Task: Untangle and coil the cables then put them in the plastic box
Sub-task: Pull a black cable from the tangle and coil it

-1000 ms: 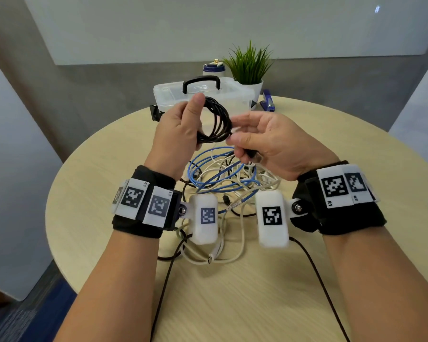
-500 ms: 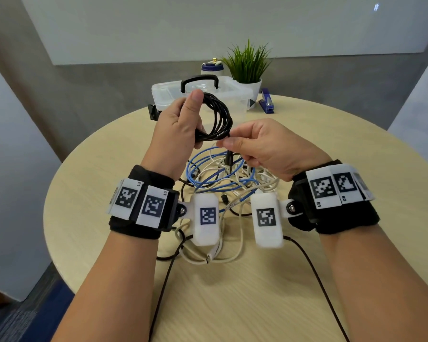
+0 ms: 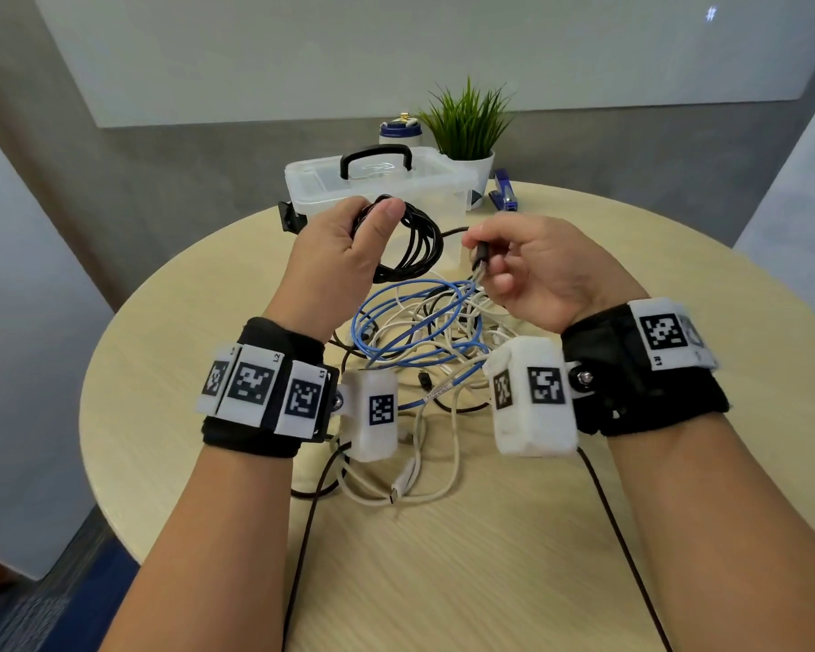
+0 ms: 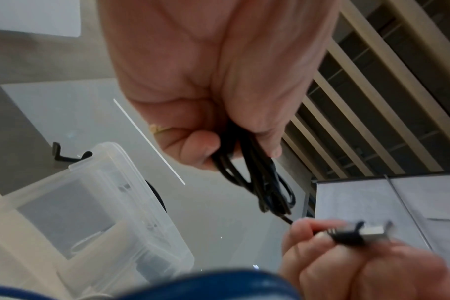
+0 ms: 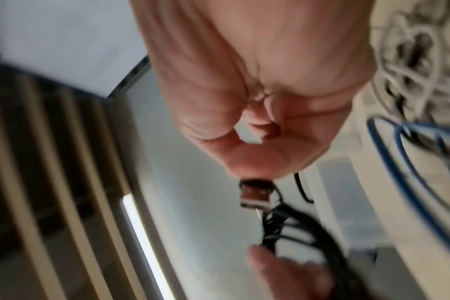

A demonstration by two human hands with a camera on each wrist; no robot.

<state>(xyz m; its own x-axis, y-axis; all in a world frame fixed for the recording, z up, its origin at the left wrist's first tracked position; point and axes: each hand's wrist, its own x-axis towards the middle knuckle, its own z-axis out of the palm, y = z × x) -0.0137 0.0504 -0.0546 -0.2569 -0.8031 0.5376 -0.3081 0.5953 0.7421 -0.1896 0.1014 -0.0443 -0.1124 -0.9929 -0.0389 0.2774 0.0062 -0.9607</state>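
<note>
Black cable (image 3: 415, 242): coiled, clamped in left hand (image 3: 335, 256) grip, thumb on top, above counter (image 3: 443, 557). Right hand (image 3: 546, 270) grip pinches its USB plug (image 5: 256, 192); metal face seen only from right wrist. Below both grips, tangled cables (image 3: 419, 331). Beyond, plastic box (image 3: 377, 185), lid on.

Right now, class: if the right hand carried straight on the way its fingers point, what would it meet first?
Probably the black cable coil held up by the left hand. The right hand points its plug that way, though depth is unclear.
</note>
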